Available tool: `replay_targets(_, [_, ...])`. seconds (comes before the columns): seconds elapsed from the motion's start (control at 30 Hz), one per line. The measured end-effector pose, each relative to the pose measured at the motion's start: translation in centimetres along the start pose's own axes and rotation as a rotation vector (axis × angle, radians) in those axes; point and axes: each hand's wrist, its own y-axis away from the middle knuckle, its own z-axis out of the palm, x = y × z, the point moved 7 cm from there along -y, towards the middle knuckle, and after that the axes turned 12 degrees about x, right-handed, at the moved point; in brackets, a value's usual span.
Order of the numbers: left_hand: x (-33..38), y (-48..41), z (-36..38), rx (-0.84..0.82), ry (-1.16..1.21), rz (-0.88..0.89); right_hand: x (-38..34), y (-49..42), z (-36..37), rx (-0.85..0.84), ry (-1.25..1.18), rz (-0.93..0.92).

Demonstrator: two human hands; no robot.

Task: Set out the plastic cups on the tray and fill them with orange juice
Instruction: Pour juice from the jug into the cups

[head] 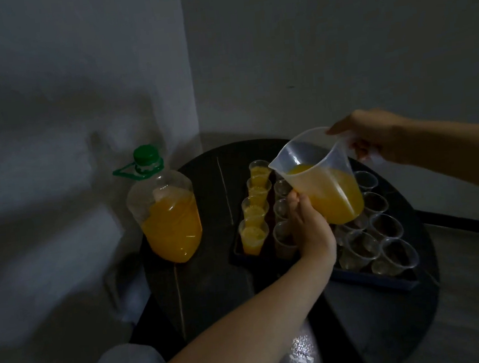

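Observation:
A clear plastic jug (324, 179) half full of orange juice hangs tilted above the tray (388, 279), spout toward the left. My right hand (374, 136) grips its handle at the back. My left hand (310, 227) supports the jug's underside, fingers against its base. On the dark tray, the left column of several cups (253, 235) holds orange juice. The other clear cups (383, 226) to the right stand without juice. Some middle cups are hidden behind my left hand.
A large clear bottle (168, 214) with a green cap, half full of juice, stands left of the tray on the round dark table (207, 286). Grey walls meet in a corner behind the table. The room is dim.

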Motion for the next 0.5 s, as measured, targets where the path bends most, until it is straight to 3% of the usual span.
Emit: replay_targets(0.5, [-2.5, -8.1, 6.1, -0.101, -0.055, 0.024, 2.8, -9.0, -1.1, 0.065, -0.116, 0.096])
